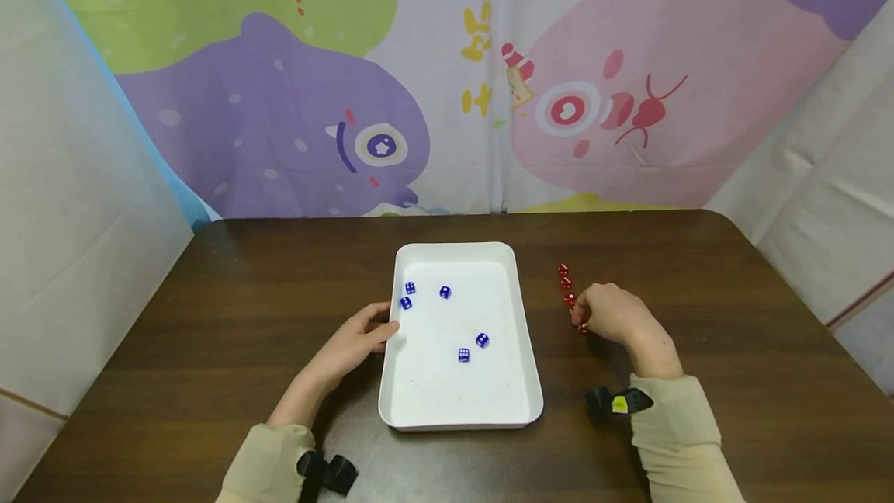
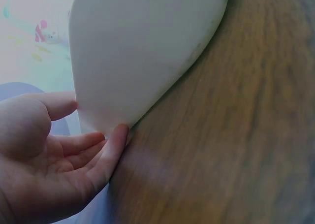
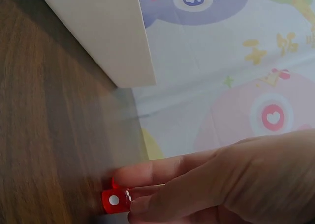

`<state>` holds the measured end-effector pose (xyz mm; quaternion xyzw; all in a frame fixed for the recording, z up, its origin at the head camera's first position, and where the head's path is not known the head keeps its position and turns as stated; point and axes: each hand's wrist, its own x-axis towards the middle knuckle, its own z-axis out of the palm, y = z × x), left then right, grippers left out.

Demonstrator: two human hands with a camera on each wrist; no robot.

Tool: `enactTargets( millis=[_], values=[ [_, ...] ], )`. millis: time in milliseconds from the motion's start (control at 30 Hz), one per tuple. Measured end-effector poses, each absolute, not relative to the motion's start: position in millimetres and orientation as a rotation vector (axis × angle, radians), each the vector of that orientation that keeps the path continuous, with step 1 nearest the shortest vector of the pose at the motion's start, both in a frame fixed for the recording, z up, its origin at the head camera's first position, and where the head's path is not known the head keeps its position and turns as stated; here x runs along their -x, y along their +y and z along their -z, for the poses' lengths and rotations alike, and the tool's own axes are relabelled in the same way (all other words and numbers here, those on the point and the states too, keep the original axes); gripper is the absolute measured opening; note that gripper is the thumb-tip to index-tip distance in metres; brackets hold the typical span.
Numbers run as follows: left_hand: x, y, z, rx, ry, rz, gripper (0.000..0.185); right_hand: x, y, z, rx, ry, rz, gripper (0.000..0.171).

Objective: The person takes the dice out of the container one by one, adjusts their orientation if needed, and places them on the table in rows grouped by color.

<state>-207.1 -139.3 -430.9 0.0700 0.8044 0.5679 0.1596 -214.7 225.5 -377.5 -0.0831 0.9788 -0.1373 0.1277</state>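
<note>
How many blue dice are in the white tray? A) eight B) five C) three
B: five blue dice lie in the tray, three near its far left corner and two nearer the middle, while the red dice sit outside on the table by the right hand.

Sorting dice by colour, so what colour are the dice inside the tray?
Blue dice with white dots; head view shows them best.
</note>
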Motion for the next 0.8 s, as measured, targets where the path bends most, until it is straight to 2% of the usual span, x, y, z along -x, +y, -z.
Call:
enactTargets(
  millis=[233,500,667,800],
  values=[
    [207.2,-139.4,431.7,-0.202,2.306,-1.620,0.052,214.5,228.5,373.8,0.221,2.933,0.383,0.021],
    [207.5,-139.3,431.9,-0.201,2.302,-1.628,0.052,214.7,229.3,373.2,0.191,2.981,0.396,0.003],
    [207.4,-139.4,430.6,-0.200,2.304,-1.623,0.052,215.9,229.2,378.8,0.151,2.909,0.426,0.014],
    [207.6,-139.9,430.8,-0.204,2.298,-1.627,0.052,217.4,228.9,382.5,0.173,2.897,0.458,0.016]
  ],
)
